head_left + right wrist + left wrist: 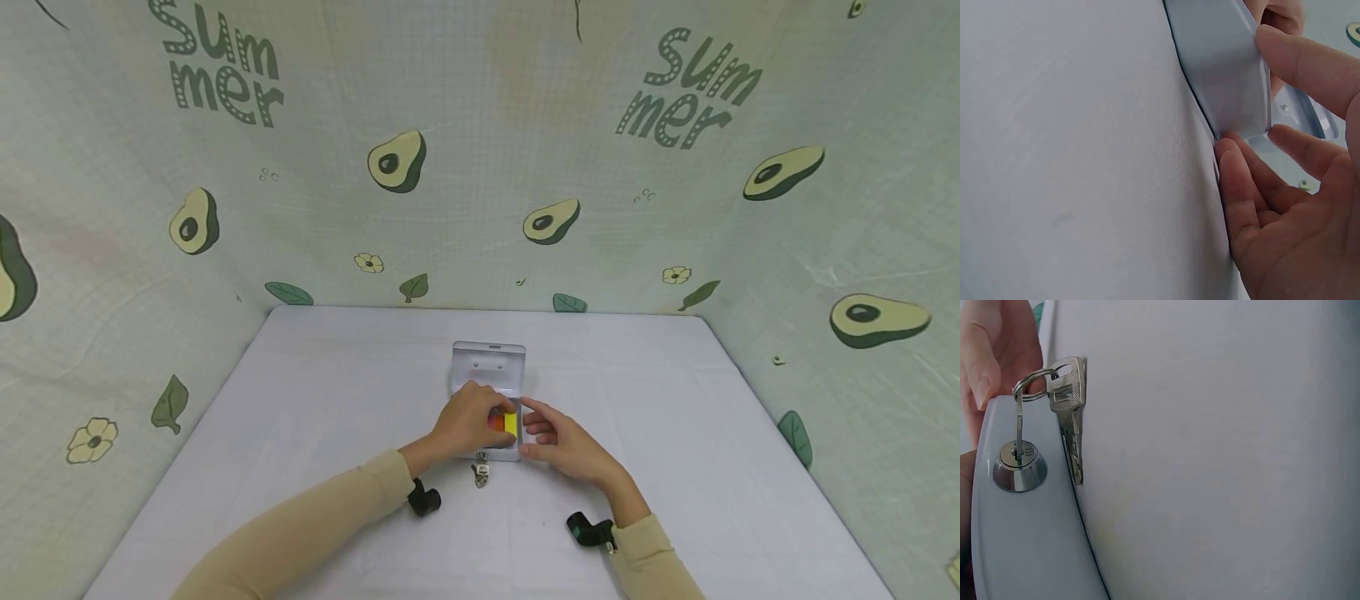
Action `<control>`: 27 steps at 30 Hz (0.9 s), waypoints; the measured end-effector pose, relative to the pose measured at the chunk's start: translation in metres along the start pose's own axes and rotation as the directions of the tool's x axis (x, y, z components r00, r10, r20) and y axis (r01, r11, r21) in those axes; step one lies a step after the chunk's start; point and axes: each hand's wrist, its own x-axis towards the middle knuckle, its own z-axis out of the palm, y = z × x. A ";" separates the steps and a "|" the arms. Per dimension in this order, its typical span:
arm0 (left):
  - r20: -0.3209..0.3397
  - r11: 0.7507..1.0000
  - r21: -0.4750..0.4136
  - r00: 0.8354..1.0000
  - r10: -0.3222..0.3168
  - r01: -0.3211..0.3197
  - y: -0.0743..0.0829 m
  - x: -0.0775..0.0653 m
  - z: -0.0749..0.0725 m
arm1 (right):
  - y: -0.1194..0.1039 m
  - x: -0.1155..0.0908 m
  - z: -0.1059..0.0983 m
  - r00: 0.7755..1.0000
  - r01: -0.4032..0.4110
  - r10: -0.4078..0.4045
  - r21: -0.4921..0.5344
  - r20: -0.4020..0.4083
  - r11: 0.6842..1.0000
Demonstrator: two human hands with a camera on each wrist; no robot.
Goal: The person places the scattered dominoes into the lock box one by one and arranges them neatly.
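A pale grey metal lock box (504, 455) lies on the table with its lid (489, 367) raised at the back. My left hand (467, 418) reaches over its front and into it, pinching a yellow and orange piece (511, 424) between thumb and fingers; its kind cannot be told. My right hand (564, 444) rests at the box's right end, fingers loosely bent. In the right wrist view its thumb (1300, 62) touches the top rim and the index fingertip lies at the far corner. A key stands in the front lock (1019, 465), and a second key (1069, 412) hangs from its ring.
A white cloth (360, 367) covers the table. Behind and at both sides hangs a patterned curtain (465, 100) with avocados and lettering. Black wrist-worn cameras, left (425, 499) and right (588, 530), sit beside the beige sleeves.
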 end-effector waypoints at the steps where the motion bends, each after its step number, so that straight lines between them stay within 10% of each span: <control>1: 0.000 1.000 0.007 1.000 -0.002 0.002 0.000 0.000 0.000 | 0.000 0.000 0.000 1.000 0.001 -0.001 0.000 -0.001 1.000; 27: -0.007 0.998 0.063 1.000 -0.009 0.009 0.002 0.000 0.004 | 0.002 0.001 0.001 1.000 -0.011 0.011 0.006 0.000 1.000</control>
